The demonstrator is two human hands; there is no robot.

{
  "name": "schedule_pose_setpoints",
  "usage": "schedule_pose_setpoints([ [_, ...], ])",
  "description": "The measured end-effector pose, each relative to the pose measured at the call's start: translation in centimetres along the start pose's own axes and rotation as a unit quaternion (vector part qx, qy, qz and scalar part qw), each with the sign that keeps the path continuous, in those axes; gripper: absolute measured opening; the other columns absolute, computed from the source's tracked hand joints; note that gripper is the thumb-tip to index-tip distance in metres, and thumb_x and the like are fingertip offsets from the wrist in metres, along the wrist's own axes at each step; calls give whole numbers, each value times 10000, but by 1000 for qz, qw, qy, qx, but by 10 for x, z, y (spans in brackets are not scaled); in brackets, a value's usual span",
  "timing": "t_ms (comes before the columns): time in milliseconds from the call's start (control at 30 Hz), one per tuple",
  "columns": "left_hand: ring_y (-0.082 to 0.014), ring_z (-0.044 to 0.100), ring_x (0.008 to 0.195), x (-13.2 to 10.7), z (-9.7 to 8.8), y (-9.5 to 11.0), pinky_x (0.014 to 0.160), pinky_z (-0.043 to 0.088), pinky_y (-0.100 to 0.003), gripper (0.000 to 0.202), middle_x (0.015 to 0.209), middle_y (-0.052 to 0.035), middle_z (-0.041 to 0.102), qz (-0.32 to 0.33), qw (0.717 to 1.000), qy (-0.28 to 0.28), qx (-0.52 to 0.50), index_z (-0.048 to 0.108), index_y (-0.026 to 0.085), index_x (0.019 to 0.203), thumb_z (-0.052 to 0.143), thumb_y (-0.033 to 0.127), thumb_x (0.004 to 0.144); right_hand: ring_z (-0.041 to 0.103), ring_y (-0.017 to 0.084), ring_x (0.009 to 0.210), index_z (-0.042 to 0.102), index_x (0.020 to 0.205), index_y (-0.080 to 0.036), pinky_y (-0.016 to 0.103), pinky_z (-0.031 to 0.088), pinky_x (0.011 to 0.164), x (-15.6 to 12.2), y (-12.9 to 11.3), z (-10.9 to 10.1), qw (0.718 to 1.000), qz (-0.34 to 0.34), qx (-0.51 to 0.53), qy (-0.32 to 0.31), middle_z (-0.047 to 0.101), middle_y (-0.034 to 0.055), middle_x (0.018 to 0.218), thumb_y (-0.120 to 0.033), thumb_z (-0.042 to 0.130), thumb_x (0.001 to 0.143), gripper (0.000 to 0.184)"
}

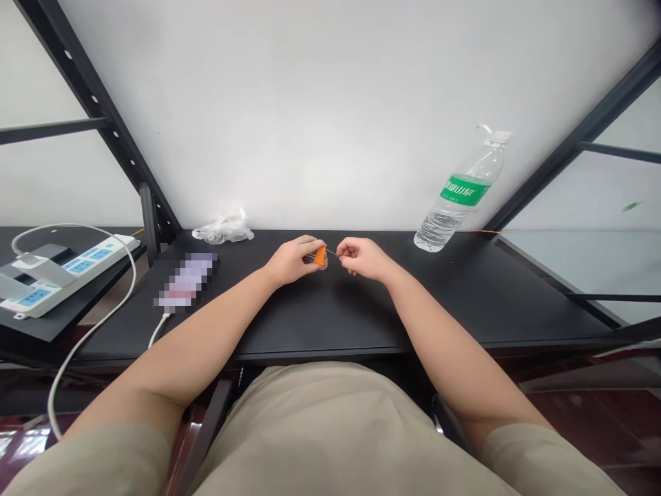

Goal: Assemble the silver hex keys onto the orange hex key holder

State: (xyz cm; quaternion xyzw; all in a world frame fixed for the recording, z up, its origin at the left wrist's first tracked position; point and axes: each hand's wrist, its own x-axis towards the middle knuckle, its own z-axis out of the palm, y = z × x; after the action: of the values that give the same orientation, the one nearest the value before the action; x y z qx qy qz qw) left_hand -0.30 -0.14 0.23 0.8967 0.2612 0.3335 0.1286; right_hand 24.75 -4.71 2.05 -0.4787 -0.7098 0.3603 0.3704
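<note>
Above the middle of the black table, my left hand (293, 262) grips a small orange holder (321, 257) between thumb and fingers. Several thin, needle-like metal pieces show at the holder's edges; their exact kind is too small to tell. Close by on the right, my right hand (361, 257) is closed in a pinch. Between its fingertips is one end of a thin metal rod (332, 253), which points left toward the orange holder. Whether the rod's far end touches the holder I cannot tell.
Right of my hands a water bottle (457, 193) with a green label stands near the wall. A crumpled clear plastic bag (224, 228) lies at the back left. A phone (186, 281) with a white cable is left of my forearm. Farther left is a power strip (72, 275).
</note>
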Motion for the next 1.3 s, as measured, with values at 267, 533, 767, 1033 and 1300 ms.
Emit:
schedule_pose_setpoints([
  [267,-196,671,1075,0,-1,0,889,607,-294,473,1286,-55,645,3,1000,-1,6,646,301,1306,742,342,845,559,128,518,682,844,-223,248,459,467,-3,-4,-2,1000,2,1,-1,628,-16,679,-164,653,715,145],
  [533,-197,681,1070,0,-1,1,934,585,-302,454,1296,-46,652,5,1000,-7,30,654,305,1293,740,331,848,560,133,523,676,822,-221,252,451,462,-5,-8,-3,1000,4,-4,-1,626,-11,675,-172,666,717,117],
  [767,-196,680,1056,0,-1,2,912,590,-291,453,1288,-49,650,2,999,-14,33,655,305,1293,734,356,850,557,138,529,667,800,-227,246,439,453,-7,-11,-1,1000,4,-15,-1,625,-14,664,-176,683,717,99],
  [1033,-197,683,1063,-1,-1,2,910,603,-294,463,1312,-56,635,13,1000,-12,23,654,306,1313,728,356,859,576,141,550,684,866,-202,263,480,483,-3,-8,-2,997,8,76,3,645,15,685,-274,734,802,109],
  [1300,-200,681,1076,0,6,14,901,585,-279,447,1385,-57,573,21,998,6,57,655,323,1311,731,385,874,516,108,511,589,846,-206,226,414,449,4,-4,21,965,51,259,-6,600,-21,622,-467,871,748,396],
])
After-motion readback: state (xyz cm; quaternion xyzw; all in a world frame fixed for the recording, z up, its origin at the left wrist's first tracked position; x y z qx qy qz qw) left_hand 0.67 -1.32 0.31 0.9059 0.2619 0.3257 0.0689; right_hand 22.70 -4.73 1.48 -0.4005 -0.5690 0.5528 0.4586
